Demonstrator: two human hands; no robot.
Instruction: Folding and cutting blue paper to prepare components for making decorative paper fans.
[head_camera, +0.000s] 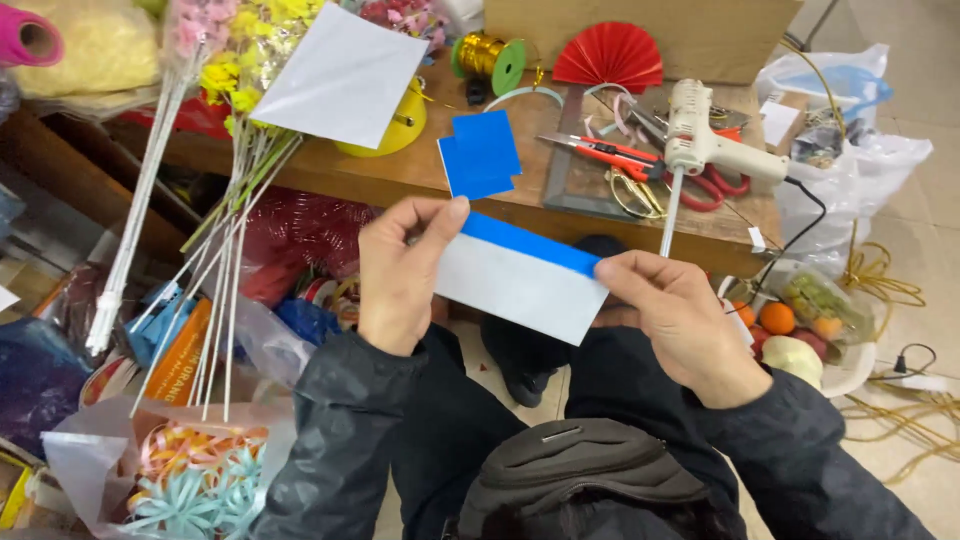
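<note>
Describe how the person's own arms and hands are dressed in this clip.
Both hands, left hand and right hand, are bare: no gloves, rings or watch visible. Both arms wear dark grey, slightly shiny, crinkled jacket sleeves reaching the wrists. The fingers are uncovered. No markings show on the sleeves.

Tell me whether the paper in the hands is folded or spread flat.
Folded. The paper shows its white back turned over the blue face, leaving a blue strip along the top; left hand and right hand pinch its ends.
</note>
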